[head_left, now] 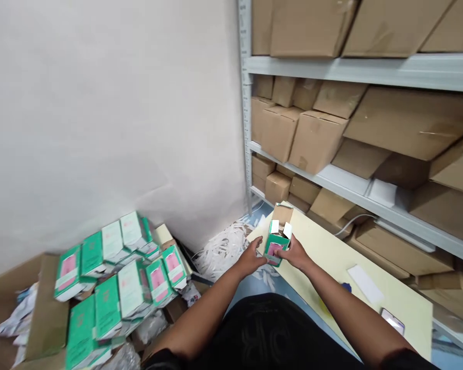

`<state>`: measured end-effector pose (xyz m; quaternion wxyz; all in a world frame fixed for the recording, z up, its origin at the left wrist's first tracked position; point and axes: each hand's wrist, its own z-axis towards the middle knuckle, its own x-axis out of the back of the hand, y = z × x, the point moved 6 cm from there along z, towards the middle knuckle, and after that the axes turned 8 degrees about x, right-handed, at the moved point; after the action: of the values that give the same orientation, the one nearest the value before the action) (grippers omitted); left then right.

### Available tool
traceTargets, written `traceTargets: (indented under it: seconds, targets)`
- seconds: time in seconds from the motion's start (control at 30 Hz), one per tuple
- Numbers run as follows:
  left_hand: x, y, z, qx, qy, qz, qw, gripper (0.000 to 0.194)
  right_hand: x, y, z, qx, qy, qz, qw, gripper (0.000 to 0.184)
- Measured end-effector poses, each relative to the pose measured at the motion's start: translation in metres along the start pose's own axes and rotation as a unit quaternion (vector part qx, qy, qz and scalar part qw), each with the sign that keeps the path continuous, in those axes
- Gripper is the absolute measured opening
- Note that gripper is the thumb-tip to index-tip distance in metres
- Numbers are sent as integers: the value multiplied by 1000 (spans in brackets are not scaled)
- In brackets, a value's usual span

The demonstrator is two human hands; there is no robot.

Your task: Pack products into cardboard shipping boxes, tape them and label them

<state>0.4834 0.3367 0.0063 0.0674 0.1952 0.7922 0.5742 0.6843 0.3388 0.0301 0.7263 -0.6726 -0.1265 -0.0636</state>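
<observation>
A small green and white carton (277, 245) with a pink panel stands over the corner of the pale table, its top flaps raised. My right hand (296, 254) grips the carton from the right, thumb across the pink front. On the other side, my left hand (251, 258) is curved with thumb and fingers apart; its thumb tip comes close to the carton's lower left edge, and I cannot tell whether it touches. What lies inside the carton is hard to make out.
Several similar green and white cartons (108, 303) stand grouped at lower left, beside an open cardboard box (48, 313). White paper strips (226, 246) cover the floor by the wall. A phone (392, 321) and a white flat piece (366, 284) lie on the table (412, 308). Shelves (332, 67) hold brown boxes.
</observation>
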Motion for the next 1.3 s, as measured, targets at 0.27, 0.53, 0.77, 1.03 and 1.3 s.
traceTargets:
  seconds: [0.27,0.53,0.77,1.03,1.3]
  targets:
    - [-56,26,57,46,-32,128,990,45,86,95,-5,-80,101,-177,976,67]
    - [-95,65,135,2,-105,172,980,43,85,138,-3,-124,84,-158,976,71]
    - [-119,77,164,-68,-183,289,937,52,81,121,-16,-155,171,-176,957,80]
    - [-135,83,172,-143,-220,376,889,47,66,78,-35,-235,324,-65,914,69]
    - [-131,87,183,-119,-228,297,920,28,82,76,-27,-303,343,-129,879,55]
